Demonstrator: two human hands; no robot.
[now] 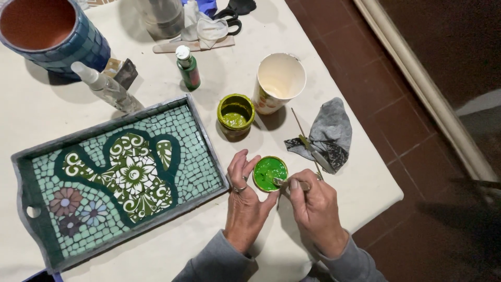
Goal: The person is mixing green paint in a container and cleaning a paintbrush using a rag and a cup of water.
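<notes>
Brush tip [276, 182] hidden in green paint lid [270, 173].

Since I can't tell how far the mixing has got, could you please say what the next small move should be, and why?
Probably keep stirring: the right hand has a thin tool's tip in the bright green paint of the small round lid, which the left hand steadies at its rim. The paint looks streaky, and the mosaic tray sits untouched beside it.

small round lid [269, 173] of bright green paint, flat on table, thin brush [292, 183] dipped in
</notes>
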